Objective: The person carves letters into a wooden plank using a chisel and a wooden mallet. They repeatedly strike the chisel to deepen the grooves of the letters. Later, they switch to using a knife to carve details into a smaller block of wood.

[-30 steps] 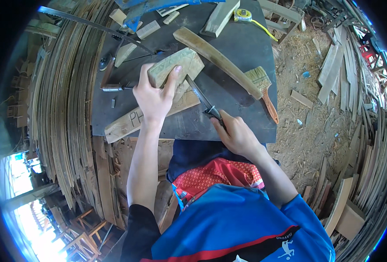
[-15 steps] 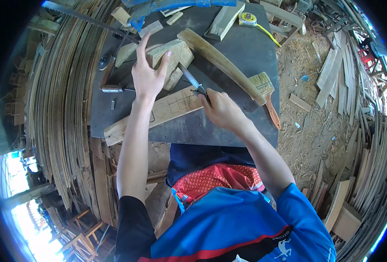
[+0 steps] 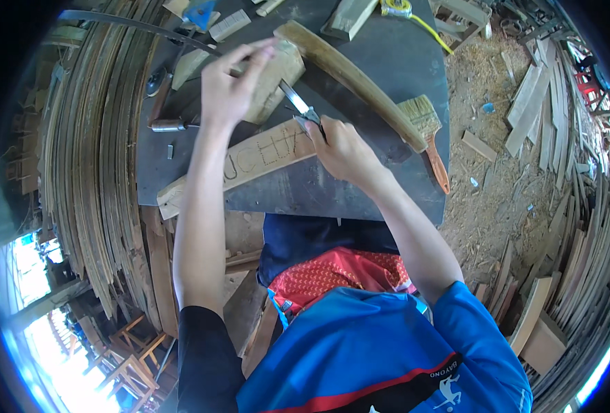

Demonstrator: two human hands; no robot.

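My right hand (image 3: 350, 148) is closed round the dark grip of a hand tool with a flat, shiny metal blade (image 3: 292, 98). The blade points up and left, its tip by a wooden block (image 3: 277, 72). My left hand (image 3: 233, 86) is over the block's left side, thumb and forefinger tips brought together at its far edge. Whether anything is between them I cannot make out. Below both hands lies a pale wooden board (image 3: 264, 155) with dotted letter outlines; my left forearm crosses it. A long curved wooden bar (image 3: 356, 86) runs from the block's far corner toward a paintbrush (image 3: 425, 127).
A saw blade (image 3: 133, 26) reaches past the dark tabletop (image 3: 305, 196) at far left. A wooden-handled tool (image 3: 167, 125) lies left of my forearm. Wood offcuts and a yellow tape measure (image 3: 396, 8) lie at the back. Stacked planks (image 3: 105, 172) flank the table.
My left hand has moved slightly up and left, and its spread thumb and forefinger have come together. My right hand still grips the bladed tool. The whole view has shifted a little.
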